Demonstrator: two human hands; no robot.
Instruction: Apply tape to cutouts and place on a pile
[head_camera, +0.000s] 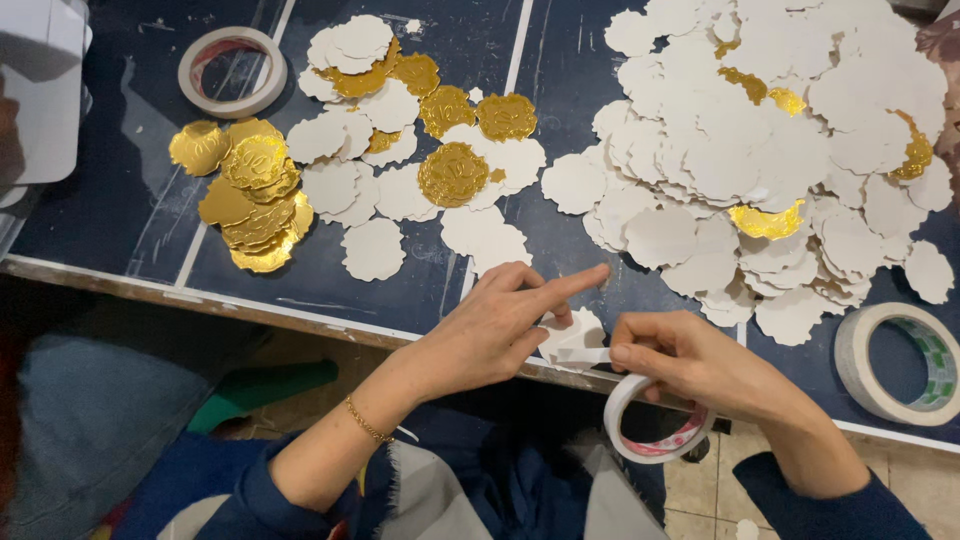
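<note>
1. At far left on the dark blue tabletop (90, 215), a roll of tape (233, 71) lies flat beside a stack of gold discs (250, 195), shiny side up, apparently set apart as a sorted pile.
2. Next come scattered white scalloped discs (370, 185), most face down, with a few gold faces among them.
3. The left hand (495, 325) presses a white paper disc (572, 338) against the tabletop's near edge, forefinger stretched out and the other fingers curled, seemingly to keep the disc from sliding.
4. The right hand (700, 365) pinches a strip of tape between thumb and forefinger, fingers closed on it, drawing it over the disc; the tape roll (655, 425) hangs ringed on that hand, handy for pulling more.
5. Behind, a large heap of white discs (760, 150) spreads to the right, and another tape roll (900, 362) rests at the edge.
6. The tabletop is scuffed with pale lines; tiled floor (700, 490) shows below.
</note>
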